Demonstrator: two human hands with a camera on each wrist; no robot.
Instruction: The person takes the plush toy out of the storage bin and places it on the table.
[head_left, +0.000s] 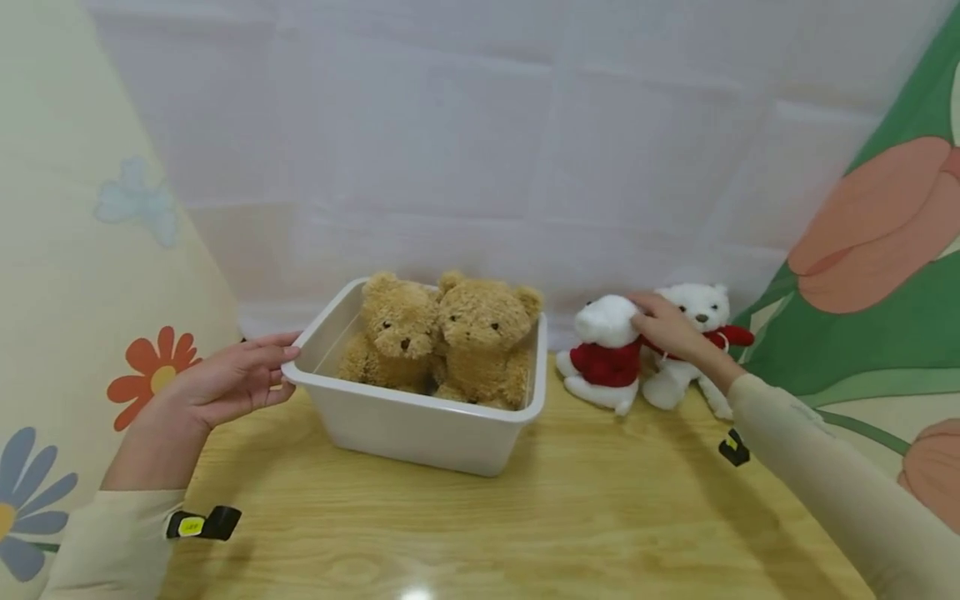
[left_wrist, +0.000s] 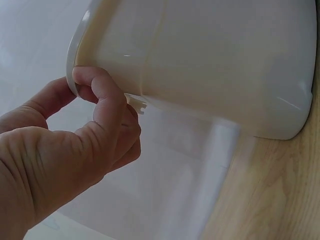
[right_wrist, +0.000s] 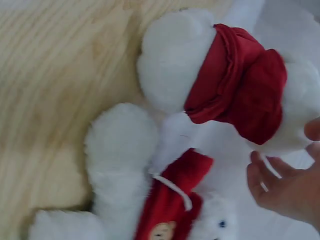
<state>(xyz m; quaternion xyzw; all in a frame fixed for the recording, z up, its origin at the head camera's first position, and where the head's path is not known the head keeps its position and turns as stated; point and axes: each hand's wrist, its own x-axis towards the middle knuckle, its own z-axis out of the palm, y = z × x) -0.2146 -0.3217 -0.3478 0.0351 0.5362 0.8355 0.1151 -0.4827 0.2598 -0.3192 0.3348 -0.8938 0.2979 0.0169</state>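
A white plastic bin (head_left: pixel 420 407) stands on the wooden table and holds two brown teddy bears (head_left: pixel 397 329) (head_left: pixel 483 333), sitting upright side by side. My left hand (head_left: pixel 240 375) is at the bin's left end. In the left wrist view, my left hand (left_wrist: pixel 90 100) pinches the rim of the bin (left_wrist: pixel 215 60) between thumb and curled forefinger. To the right of the bin, two white bears in red sweaters lean against the backdrop. My right hand (head_left: pixel 663 325) lies on the head of the left white bear (head_left: pixel 607 354), its fingers curved round it. The right white bear (head_left: pixel 693 321) sits just behind that hand. In the right wrist view, my right hand (right_wrist: pixel 285 185) reaches past the nearer bear (right_wrist: pixel 120 150) to the head end of the farther bear (right_wrist: pixel 175 55).
A white sheet (head_left: pixel 487 150) hangs behind the table. Flowered cloth (head_left: pixel 90 292) rises at the left, and a green and pink cloth (head_left: pixel 862 275) at the right. Bare wooden tabletop (head_left: pixel 525 533) stretches in front of the bin.
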